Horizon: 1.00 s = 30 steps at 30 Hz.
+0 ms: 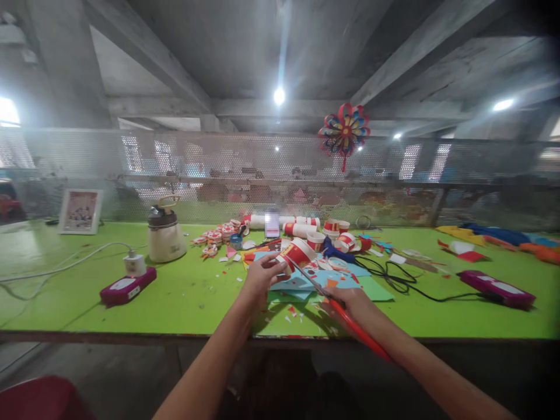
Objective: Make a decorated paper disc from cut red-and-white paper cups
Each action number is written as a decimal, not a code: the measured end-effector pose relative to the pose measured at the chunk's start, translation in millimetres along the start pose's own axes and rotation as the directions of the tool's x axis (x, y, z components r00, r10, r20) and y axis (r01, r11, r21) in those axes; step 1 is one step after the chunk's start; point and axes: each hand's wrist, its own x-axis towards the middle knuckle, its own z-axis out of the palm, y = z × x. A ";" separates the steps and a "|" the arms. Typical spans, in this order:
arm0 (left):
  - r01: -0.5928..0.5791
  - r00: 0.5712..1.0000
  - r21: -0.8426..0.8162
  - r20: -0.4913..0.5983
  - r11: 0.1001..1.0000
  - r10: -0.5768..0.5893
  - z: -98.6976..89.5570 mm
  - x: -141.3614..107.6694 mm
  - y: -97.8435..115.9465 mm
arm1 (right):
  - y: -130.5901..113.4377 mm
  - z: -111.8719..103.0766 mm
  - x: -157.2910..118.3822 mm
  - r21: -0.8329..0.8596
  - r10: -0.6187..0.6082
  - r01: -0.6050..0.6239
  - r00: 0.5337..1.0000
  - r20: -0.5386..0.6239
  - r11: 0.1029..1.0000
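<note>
My left hand (262, 279) holds a red and white paper cup (298, 254), tilted on its side, near the middle of the table. In my right hand (347, 300) are scissors with red handles (359, 329). Their metal blades point up and left, with the tips at the cup's side. Blue paper sheets (293, 286) lie beneath the cup, and small red and white scraps are scattered near the table's front edge.
Beyond the hands stand more paper cups (331, 227). On the green table (188, 309) are a jug (166, 236), a picture frame (80, 211), a phone (272, 224), a purple power strip (128, 286), another purple box (496, 289) and a black cable (396, 277).
</note>
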 end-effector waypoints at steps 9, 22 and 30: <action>-0.024 1.000 0.006 -0.006 1.000 0.024 -1.1 0.4 2.0 | -5.0 -9.9 2.4 0.000 -0.005 0.005 0.999 0.040 1.000; -0.017 0.998 0.008 -0.058 1.000 0.017 -1.1 0.6 0.4 | 1.2 3.1 1.4 0.014 0.016 -0.016 1.000 0.001 1.000; 0.043 0.999 -0.027 0.030 0.999 -0.042 -2.7 0.3 3.7 | -7.9 -7.8 -1.6 0.014 0.017 -0.017 1.000 0.015 1.000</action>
